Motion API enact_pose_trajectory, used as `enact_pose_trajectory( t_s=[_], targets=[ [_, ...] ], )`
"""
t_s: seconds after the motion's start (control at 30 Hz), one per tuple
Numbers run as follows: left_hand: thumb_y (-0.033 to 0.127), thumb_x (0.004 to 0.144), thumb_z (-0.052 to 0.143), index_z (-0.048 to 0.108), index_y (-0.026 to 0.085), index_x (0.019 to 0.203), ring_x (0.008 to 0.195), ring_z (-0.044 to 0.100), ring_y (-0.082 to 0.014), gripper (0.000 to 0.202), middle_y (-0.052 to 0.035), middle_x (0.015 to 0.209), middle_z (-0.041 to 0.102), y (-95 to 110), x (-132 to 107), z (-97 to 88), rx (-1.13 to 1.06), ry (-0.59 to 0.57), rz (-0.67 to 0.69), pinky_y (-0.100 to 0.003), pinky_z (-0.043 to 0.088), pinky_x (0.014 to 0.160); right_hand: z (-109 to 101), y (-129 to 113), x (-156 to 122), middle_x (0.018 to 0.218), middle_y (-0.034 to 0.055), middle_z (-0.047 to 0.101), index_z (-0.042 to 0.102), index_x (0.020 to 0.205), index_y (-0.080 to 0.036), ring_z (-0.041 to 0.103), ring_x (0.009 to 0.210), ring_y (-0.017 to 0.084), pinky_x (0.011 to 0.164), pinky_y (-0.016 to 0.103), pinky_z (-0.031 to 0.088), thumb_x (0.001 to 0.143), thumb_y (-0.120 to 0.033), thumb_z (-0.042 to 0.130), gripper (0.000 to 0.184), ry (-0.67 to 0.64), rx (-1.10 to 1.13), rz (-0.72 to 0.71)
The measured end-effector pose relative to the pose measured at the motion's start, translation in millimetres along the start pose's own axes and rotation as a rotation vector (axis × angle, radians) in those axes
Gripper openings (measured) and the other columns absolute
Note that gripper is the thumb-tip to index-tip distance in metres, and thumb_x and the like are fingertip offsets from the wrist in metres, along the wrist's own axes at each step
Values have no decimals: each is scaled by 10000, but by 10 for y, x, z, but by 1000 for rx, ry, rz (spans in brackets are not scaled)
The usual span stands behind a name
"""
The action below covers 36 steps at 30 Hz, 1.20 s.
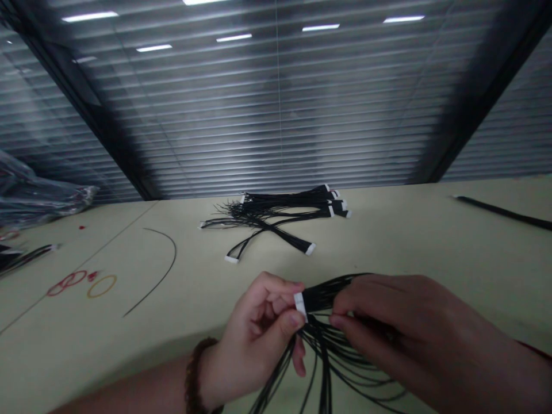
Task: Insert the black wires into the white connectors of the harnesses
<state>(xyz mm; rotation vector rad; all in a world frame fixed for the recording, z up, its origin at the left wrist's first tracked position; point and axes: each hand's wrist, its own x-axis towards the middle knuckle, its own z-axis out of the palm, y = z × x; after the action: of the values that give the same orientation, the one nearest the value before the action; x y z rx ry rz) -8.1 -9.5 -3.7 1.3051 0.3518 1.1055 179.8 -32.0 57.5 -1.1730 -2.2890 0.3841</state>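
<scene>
While both hands grip one bundle of black wires (328, 356), its white plastic connector (300, 305) sits between them at 6 o'clock of the view, held above the table (107, 276). The left hand (254, 339), with a beaded bracelet (196, 374) on its wrist, is mostly closed: thumb and forefinger pinch the connector while the other fingers curl inward. The right hand (388, 328) is also nearly closed, its fingers pressed around the wires just beside the connector. The free wire ends hang loose below both hands.

From the hands, a pile of similar wire bundles (280, 210) lies on the table at 12 o'clock. A thin curved black wire (166, 270) and red and yellow rings (102, 286) lie at 10 o'clock, with a plastic bag (30, 195) farther out at the table's edge. A straight black cable (504, 213) lies at 2 o'clock. Slatted blinds (276, 115) fill the view beyond the table.
</scene>
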Motion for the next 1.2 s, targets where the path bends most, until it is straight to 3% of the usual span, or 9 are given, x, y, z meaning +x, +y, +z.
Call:
enact_pose_trajectory(
  t_s=[0.67, 0.97, 1.07, 1.1, 1.13, 1.2],
  targets=[
    [139, 888, 471, 526, 304, 1037, 469, 549, 19, 229, 52, 762, 537, 8, -36, 5, 36, -36, -29, -62, 482, 474, -10, -10, 0, 650, -38, 551, 575, 713, -201, 491, 576, 79, 550, 222, 326, 808, -120, 492, 150, -13, 19, -14],
    [180, 885, 488, 497, 265, 998, 460, 524, 20, 141, 52, 760, 541, -27, -48, 46, 43, 8, -89, -69, 478, 457, 50, -5, -39, 679, -18, 557, 573, 740, -189, 490, 590, 120, 557, 261, 342, 841, -140, 449, 167, 60, -154, -114],
    [205, 878, 503, 490, 236, 987, 450, 506, 8, 115, 51, 715, 524, -23, -38, 63, 83, 26, -115, -83, 479, 448, -15, -11, 3, 797, 33, 571, 581, 844, -162, 515, 728, 156, 643, 291, 394, 819, -207, 501, 95, 156, -202, -175],
    [220, 874, 509, 487, 228, 986, 449, 505, 1, 115, 50, 703, 518, -14, -37, 72, 100, 26, -118, -90, 477, 443, -39, -5, 24, 875, 60, 580, 584, 924, -145, 524, 819, 183, 709, 324, 413, 803, -238, 534, 161, 157, -190, -165],
    [238, 870, 514, 486, 219, 986, 450, 504, -8, 121, 46, 696, 512, -2, -37, 81, 120, 23, -119, -98, 476, 438, -68, 7, 46, 917, 79, 586, 587, 968, -131, 528, 867, 201, 749, 350, 422, 789, -264, 561, 224, 116, -157, -144],
    [268, 859, 524, 484, 205, 987, 459, 502, -27, 148, 40, 700, 493, 37, -36, 95, 176, 36, -125, -119, 476, 428, -161, 47, 93, 812, 60, 614, 630, 874, -131, 563, 771, 177, 689, 320, 450, 792, -272, 571, 173, -59, -55, -98]
  ],
)
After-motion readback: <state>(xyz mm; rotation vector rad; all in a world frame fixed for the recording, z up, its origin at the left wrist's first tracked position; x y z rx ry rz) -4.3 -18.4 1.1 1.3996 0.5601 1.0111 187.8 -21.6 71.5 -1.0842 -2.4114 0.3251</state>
